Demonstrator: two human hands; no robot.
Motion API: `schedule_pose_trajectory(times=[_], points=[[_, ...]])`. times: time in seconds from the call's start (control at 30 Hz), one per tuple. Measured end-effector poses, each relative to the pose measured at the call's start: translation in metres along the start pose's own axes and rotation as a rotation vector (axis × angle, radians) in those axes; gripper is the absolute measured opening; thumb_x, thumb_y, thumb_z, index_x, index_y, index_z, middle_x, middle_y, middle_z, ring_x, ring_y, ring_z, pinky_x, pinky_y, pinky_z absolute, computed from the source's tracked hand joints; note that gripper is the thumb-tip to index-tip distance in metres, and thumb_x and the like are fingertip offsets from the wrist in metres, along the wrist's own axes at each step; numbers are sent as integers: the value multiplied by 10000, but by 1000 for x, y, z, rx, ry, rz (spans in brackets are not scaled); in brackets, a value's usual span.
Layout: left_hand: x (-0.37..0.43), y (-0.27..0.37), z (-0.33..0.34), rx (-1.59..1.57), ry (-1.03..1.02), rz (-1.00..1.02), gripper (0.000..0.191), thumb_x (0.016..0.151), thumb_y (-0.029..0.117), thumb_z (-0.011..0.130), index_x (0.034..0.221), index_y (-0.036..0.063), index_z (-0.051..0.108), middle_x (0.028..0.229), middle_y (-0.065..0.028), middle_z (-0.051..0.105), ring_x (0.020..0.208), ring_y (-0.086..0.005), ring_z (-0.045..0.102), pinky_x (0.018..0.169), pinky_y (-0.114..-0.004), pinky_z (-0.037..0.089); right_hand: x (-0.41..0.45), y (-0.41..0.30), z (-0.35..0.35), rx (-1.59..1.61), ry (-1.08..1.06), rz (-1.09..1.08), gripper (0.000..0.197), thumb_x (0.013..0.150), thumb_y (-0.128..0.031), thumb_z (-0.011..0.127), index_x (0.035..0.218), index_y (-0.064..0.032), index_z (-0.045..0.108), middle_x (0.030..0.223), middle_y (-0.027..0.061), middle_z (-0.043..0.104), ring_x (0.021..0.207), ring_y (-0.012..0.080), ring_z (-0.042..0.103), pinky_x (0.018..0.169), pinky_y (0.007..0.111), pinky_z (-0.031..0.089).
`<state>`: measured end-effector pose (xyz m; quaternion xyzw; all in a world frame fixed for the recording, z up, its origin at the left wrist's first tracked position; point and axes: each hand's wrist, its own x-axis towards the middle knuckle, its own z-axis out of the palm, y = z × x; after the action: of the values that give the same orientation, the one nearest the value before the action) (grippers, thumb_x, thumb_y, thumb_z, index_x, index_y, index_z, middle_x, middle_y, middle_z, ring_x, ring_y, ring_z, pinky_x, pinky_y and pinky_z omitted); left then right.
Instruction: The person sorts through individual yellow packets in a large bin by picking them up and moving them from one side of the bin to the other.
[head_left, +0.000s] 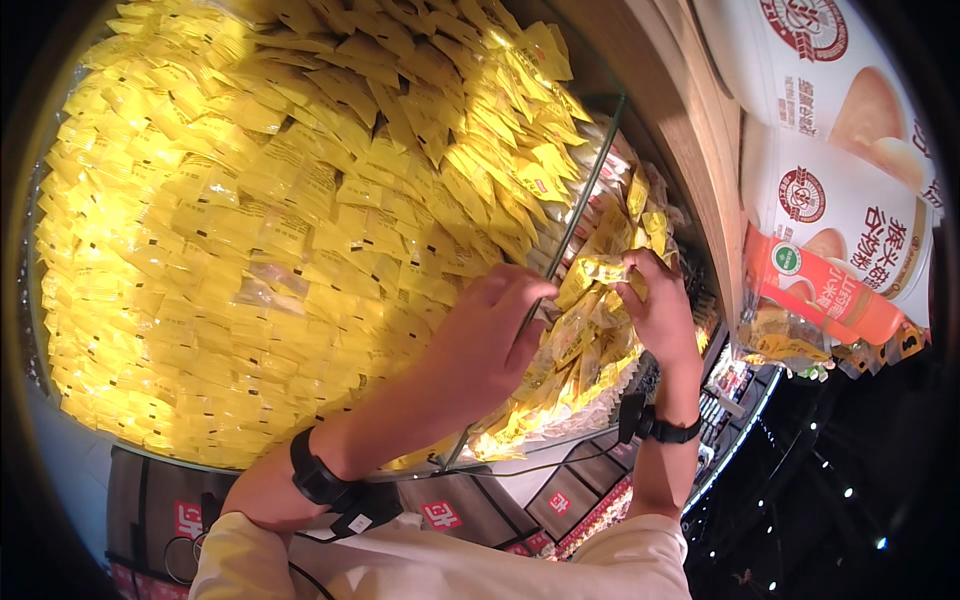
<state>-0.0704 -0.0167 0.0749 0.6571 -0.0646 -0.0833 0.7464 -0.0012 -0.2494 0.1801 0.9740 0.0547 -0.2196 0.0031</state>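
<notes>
My left hand (484, 326) is over the top edge of a glass divider (592, 184), its index finger and thumb apart and no packet visible between them. Whether it touches the glass cannot be told. On the divider's right side, my right hand (664, 311) pinches a small yellow and clear plastic packet (602, 268) between thumb and fingers. Under that hand lie more yellow-printed clear packets (577, 337), loosely heaped. Left of the divider, yellow packets (247, 225) are laid in dense overlapping rows, with a looser heap at the top.
A curved wooden ledge (694, 112) borders the bin on the right. Beyond it stand white canisters (832, 202) and an orange packet (825, 289). Dark wood-look panels (457, 510) with red logos are below the bin. A thin black cable (525, 471) runs between the wrist straps.
</notes>
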Motion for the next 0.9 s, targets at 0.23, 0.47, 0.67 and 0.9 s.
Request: schedule_pose_trajectory(times=[0.23,0.47,0.67,0.9], points=[[13,14,-6,-13,-10,100,410,897,77,690,1287,50,568,1263,-179,594,1176,-360,567,999,-422,468,-11,-84,-24,139,114,-387,382,749,31,753,1101,-40,624,1075,131,674,958,340,669,868,394,547],[17,18,-29,-433,28,-219,289,926,83,708,1175,-3,589,1040,-61,666,954,-88,622,832,-258,512,-8,-96,-12,957,-36,-56,436,819,32,788,1226,51,631,1135,113,703,1022,178,678,899,296,538],[22,5,-35,-641,165,-410,216,1002,114,614,1172,-16,585,1040,-80,688,917,-102,638,812,-261,516,24,-76,9,1228,1,66,300,914,-29,715,1194,50,637,1093,153,712,942,199,712,780,322,608],[8,8,-46,-592,271,-283,157,1052,87,477,1135,32,599,1097,-51,665,925,-104,603,826,-261,486,115,1,38,209,807,65,265,941,-160,682,1117,35,662,1039,136,716,947,269,689,889,361,532]])
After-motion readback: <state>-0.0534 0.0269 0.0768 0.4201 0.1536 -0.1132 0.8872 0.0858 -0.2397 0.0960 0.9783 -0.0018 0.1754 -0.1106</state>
